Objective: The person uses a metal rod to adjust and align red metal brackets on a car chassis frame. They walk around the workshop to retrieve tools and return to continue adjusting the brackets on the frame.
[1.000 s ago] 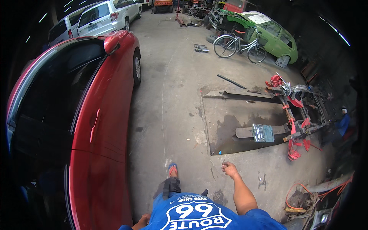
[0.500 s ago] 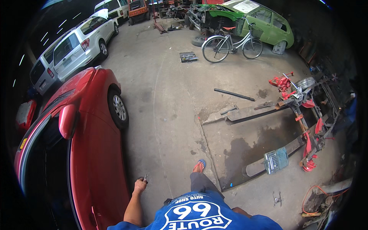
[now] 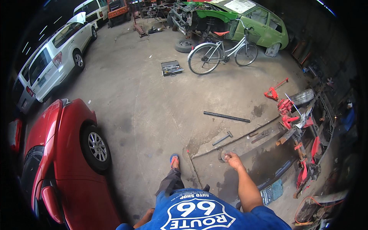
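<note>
My right hand [image 3: 233, 160] is stretched forward over the long metal rail, near its rounded end [image 3: 222, 155]. Its fingers are curled in; whether anything is between them is hidden. Low at the front, my left hand [image 3: 145, 219] is mostly covered by my blue shirt, and its fingers do not show. Beyond the right hand a hammer-like tool [image 3: 222, 138] lies on the concrete, with a rusty wrench [image 3: 260, 137] to its right. A black pipe [image 3: 226, 116] lies farther off. Beside my right forearm is an opened teal socket set case [image 3: 272, 192].
A red car [image 3: 76, 191] stands close on the left, with a white car [image 3: 57, 63] behind it. A bicycle [image 3: 224, 53], an open toolbox [image 3: 171, 68] and a stripped green car [image 3: 264, 27] are ahead. On the right lies a vehicle frame with red parts [image 3: 301, 168].
My view has shifted forward along the red car. My left hand, which held a small wrench out by the car, is drawn back; my right arm now reaches out over the rail.
</note>
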{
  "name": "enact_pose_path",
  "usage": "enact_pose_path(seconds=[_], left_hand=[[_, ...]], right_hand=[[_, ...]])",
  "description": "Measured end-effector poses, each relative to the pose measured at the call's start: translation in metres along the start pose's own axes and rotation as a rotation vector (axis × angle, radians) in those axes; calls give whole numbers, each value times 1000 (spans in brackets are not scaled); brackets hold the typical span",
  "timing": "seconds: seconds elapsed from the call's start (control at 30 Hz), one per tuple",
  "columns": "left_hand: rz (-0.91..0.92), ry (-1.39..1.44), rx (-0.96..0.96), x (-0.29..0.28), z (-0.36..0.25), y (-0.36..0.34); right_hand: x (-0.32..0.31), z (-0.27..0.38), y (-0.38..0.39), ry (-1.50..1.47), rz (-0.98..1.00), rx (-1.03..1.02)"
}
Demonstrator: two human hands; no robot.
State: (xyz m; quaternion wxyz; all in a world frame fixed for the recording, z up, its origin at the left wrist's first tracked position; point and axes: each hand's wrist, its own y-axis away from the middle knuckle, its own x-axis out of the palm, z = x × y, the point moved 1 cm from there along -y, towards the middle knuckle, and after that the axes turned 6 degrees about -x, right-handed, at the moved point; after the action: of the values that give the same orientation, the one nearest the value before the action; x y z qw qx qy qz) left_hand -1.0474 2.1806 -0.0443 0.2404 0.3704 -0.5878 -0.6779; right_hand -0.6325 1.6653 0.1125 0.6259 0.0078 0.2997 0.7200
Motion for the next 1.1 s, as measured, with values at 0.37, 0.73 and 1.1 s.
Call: enact_pose_path(seconds=[0.37, 0.73, 1.1], left_hand=[[-454, 37, 167, -473, -418, 10], [-421, 13, 295, -593, -807, 52], [-197, -240, 72, -619, -1019, -75]], right_hand=[[16, -136, -59, -76, 304, 312], [-154, 30, -383, -481, -24, 584], [-413, 191, -683, -233, -416, 286]])
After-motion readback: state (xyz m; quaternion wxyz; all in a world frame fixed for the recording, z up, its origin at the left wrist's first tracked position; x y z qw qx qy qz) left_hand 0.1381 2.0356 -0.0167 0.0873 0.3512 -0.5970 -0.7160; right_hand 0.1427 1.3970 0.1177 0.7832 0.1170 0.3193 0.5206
